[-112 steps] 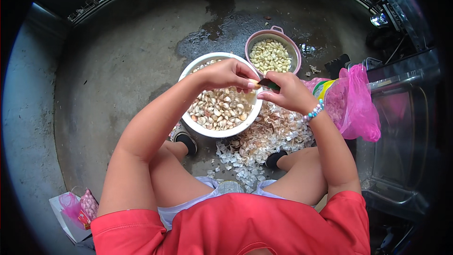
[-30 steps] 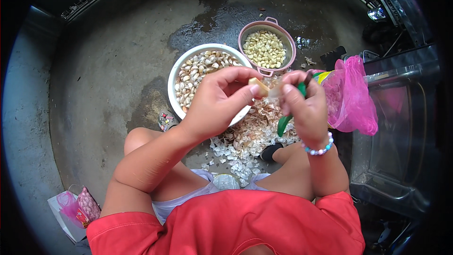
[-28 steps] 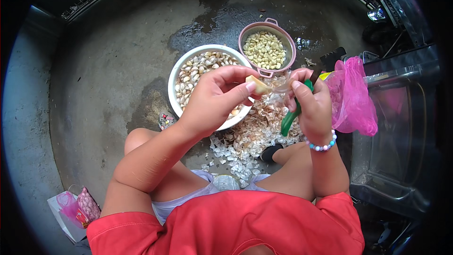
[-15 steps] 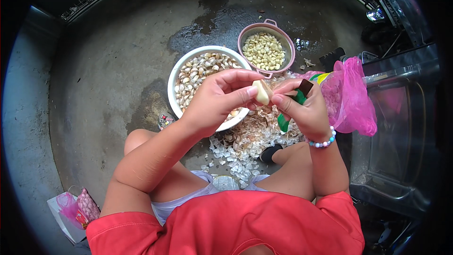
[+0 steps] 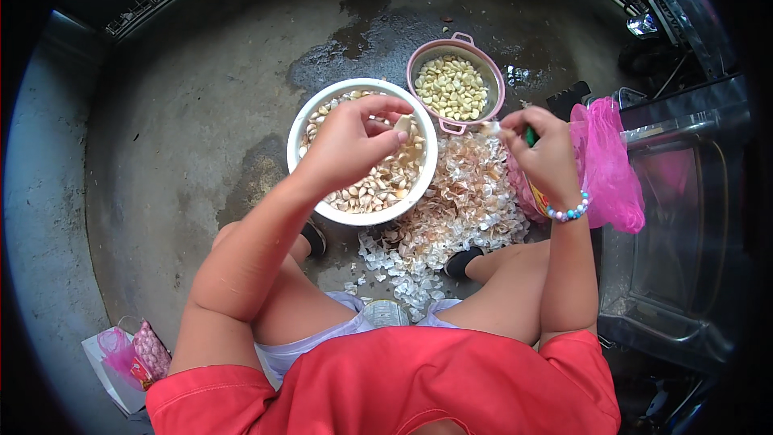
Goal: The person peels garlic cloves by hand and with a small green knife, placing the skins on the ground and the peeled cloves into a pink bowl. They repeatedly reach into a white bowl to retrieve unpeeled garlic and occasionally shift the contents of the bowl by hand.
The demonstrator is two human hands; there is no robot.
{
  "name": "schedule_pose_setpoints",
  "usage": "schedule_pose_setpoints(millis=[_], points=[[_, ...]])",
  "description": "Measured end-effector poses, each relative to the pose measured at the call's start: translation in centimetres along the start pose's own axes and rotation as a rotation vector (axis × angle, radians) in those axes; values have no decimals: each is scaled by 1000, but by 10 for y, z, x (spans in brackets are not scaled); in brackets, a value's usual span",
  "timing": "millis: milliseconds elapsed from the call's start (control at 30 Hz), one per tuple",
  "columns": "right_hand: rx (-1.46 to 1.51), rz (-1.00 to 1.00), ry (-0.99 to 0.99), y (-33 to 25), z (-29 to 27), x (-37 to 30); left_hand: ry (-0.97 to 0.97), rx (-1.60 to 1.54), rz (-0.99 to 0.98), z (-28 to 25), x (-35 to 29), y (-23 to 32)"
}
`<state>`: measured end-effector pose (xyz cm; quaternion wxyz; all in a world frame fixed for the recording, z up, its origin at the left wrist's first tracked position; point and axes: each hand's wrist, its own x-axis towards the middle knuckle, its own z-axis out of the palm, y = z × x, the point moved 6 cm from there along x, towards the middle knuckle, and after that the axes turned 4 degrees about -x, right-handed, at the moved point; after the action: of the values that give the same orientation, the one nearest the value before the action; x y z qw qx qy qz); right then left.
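Observation:
My left hand is over the white basin, pinching a pale garlic clove between thumb and fingertips. Unpeeled garlic cloves lie in water in that basin. Off to the right, above the skin pile, my right hand is closed around a small green-handled knife, mostly hidden by the fingers. A whitish scrap of garlic skin shows at its fingertips. Beyond the hands stands a pink basin with handles, holding peeled cloves.
A heap of garlic skins spreads between my feet. Bright pink plastic bags lie at the right, beside a dark panelled piece. A net bag of garlic rests at the lower left. Wet patches mark the concrete floor.
My hands have moved apart. The left carried the clove left over the white basin; the right drew away to the right with the knife and a scrap of skin.

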<state>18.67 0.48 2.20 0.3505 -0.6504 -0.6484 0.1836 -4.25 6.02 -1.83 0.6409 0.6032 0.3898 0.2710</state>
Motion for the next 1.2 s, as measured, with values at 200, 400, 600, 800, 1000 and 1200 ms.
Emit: schedule_pose_setpoints(millis=[200, 400, 600, 800, 1000, 1200], points=[[-609, 161, -557, 71, 34, -10, 20, 570, 145, 28, 87, -1], [-515, 151, -638, 53, 51, -4, 0, 797, 59, 45, 175, -89], [-480, 151, -599, 47, 51, -6, 88, 699, -590, 38, 169, -259], [-390, 75, -472, 42, 54, -7, 244, 382, -609, 34, 172, -311], [-262, 27, -423, 65, 49, -1, -132, -262, -543, 37, 151, -199], [-28, -138, -311, -5, 51, 2, -353, -604, -374, 18, 51, -42]])
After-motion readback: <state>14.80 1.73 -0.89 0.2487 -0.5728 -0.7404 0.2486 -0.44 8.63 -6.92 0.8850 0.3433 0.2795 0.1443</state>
